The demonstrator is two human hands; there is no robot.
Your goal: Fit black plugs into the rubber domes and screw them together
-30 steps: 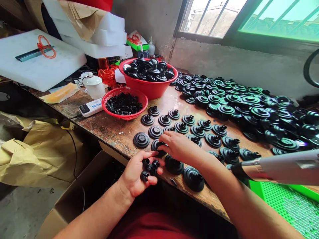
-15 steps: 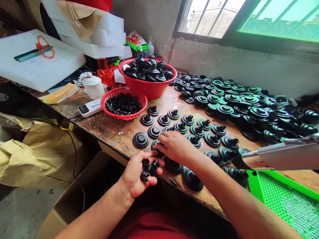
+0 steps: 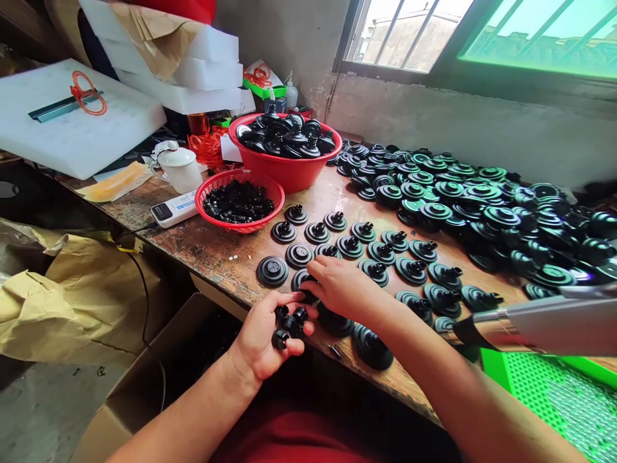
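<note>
My left hand [image 3: 267, 337] is palm up, its fingers curled round several small black threaded fittings [image 3: 292, 326]. Close beside it, my right hand [image 3: 335, 283] reaches over a black stepped disc [image 3: 301, 279] on the table. Its fingers are bent together at that disc, and whatever they pinch is hidden behind them. Two flat discs [image 3: 272, 271] without a neck lie just left of the hands. Beyond and to the right, several black discs with upright necks [image 3: 350, 245] stand in loose rows. Larger dark discs [image 3: 372, 347] sit near the table's front edge.
A red basket [image 3: 212, 215] of small black fittings stands before a red basin [image 3: 289, 173] heaped with discs. More discs [image 3: 448, 190] pile along the wall. A silver cylindrical tool [image 3: 530, 325] juts in from the right above a green tray [image 3: 496, 373]. An open carton [image 3: 120, 411] is below.
The silver tool at the right has swung slightly down and to the right. My right forearm has lowered a little; both hands stay in nearly the same place.
</note>
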